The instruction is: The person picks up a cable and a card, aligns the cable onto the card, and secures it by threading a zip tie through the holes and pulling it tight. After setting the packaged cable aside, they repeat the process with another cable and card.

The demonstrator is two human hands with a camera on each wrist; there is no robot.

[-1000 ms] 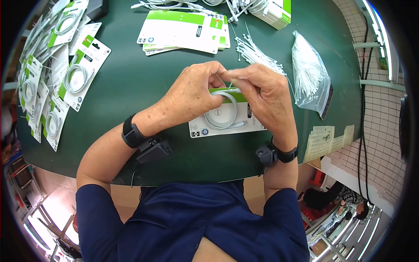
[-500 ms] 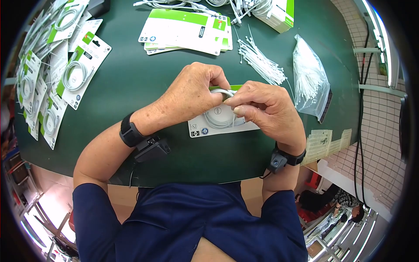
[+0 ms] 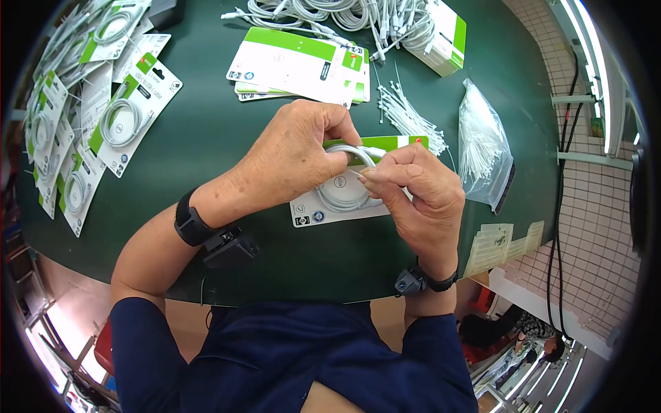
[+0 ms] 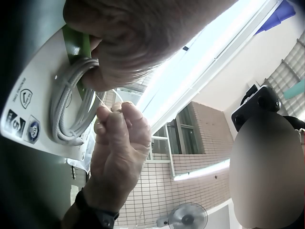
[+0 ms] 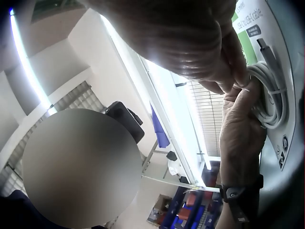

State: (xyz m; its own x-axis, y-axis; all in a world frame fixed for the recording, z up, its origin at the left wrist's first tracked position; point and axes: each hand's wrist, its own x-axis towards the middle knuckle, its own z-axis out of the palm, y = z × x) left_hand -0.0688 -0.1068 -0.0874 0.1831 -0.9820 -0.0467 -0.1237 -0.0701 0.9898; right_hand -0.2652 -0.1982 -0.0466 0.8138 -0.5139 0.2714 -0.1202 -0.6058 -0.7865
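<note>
A coiled white cable (image 3: 344, 201) lies on a green and white card (image 3: 313, 213) on the table. The left hand (image 3: 296, 151) grips the coil and the card's upper edge with thumb and fingers. At the coil's upper right, the right hand (image 3: 421, 196) pinches a thin white tie (image 3: 354, 172) between thumb and forefinger. In the left wrist view, the tie (image 4: 100, 99) runs from the coil (image 4: 62, 105) to the fingertips of the right hand (image 4: 119, 143). The right wrist view shows the coil (image 5: 269, 95) beside the left hand (image 5: 243, 138), with a plug on the card (image 5: 286, 57).
Carded cables (image 3: 124, 124) are piled at the left. Flat cards (image 3: 289, 62) lie behind the hands, with loose cables (image 3: 323, 14) and a box (image 3: 447, 41) beyond. Loose ties (image 3: 406, 113) and a clear bag of ties (image 3: 482, 148) lie at the right.
The right hand has come down from above the card to the coil's upper right, its fingertips now pinching the tie. The left hand keeps its grip on the coil.
</note>
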